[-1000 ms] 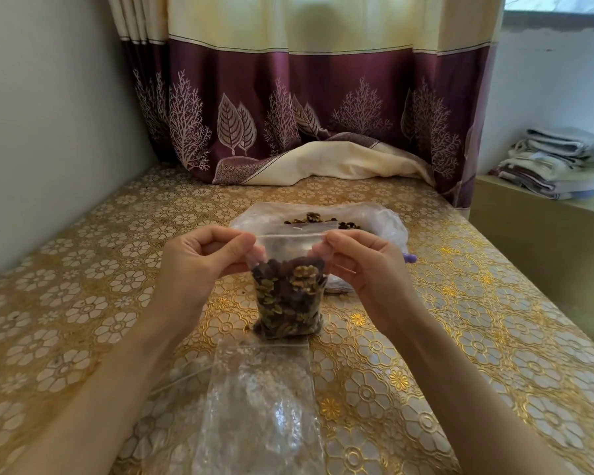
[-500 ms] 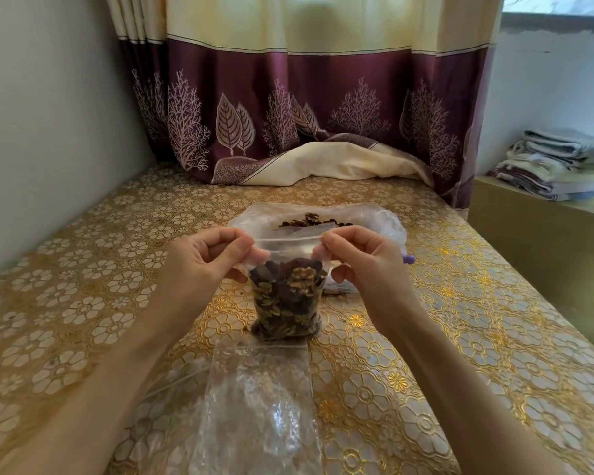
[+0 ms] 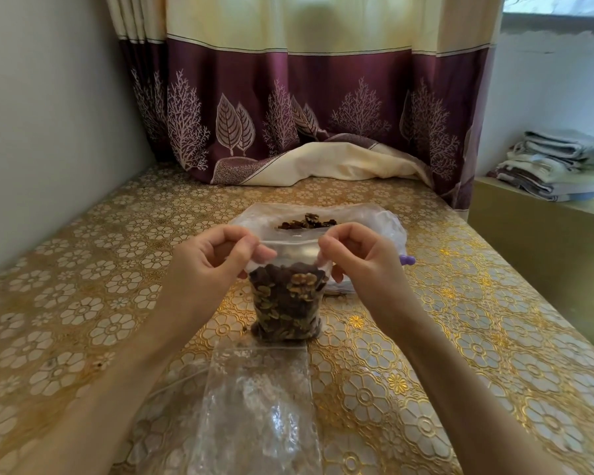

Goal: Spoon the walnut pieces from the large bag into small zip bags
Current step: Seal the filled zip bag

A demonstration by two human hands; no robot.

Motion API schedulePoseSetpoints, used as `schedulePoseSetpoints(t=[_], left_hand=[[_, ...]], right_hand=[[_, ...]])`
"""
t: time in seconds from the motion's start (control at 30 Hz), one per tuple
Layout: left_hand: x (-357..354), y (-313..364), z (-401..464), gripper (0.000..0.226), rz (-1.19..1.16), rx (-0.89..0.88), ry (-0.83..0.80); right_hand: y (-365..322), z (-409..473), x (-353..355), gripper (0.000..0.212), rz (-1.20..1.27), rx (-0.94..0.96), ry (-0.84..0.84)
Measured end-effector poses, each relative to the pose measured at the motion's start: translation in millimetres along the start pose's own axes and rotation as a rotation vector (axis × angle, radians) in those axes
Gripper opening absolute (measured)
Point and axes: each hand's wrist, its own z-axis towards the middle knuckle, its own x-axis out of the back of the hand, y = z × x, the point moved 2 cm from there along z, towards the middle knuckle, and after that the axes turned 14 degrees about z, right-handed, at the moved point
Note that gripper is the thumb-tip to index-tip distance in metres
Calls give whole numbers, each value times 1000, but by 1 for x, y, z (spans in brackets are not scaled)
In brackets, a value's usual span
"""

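Thin clear plastic small zip bag (image 3: 286,299), bottom-heavy with walnut pieces, looks floppy and slippery, so both hands, left hand (image 3: 216,260) and right hand (image 3: 359,258), pinch its top strip.

Tablecloth (image 3: 426,337): gold ground, repeating white flower medallions edged in shiny gold.
Curtain (image 3: 323,97): cream upper band, deep plum lower band printed with pale pink-white trees and leaves; cream fold heaped at the table's far edge.
Small bag (image 3: 287,303): clear plastic; contents dark brown, tan and greenish.
Large bag (image 3: 384,221): clear, cloudy white; brown and tan pieces inside.
Empty bags (image 3: 258,413), near edge: clear, glossy.
Purple object (image 3: 407,259), right of the large bag.
Wall (image 3: 48,114): pale grey.
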Motion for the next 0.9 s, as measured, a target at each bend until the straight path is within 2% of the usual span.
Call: schedulePoseSetpoints(t=[0.2, 0.43, 0.9], left_hand=[[-2, -1, 1, 15, -6, -19, -75], [1, 7, -2, 13, -9, -28, -13], [-3, 12, -4, 10, 88, -66, 11]], right_hand=[[-4, -1, -3, 14, -80, 32, -86], [-5, -2, -5, 16, -66, 40, -43], [-6, -4, -10, 13, -144, 91, -44]])
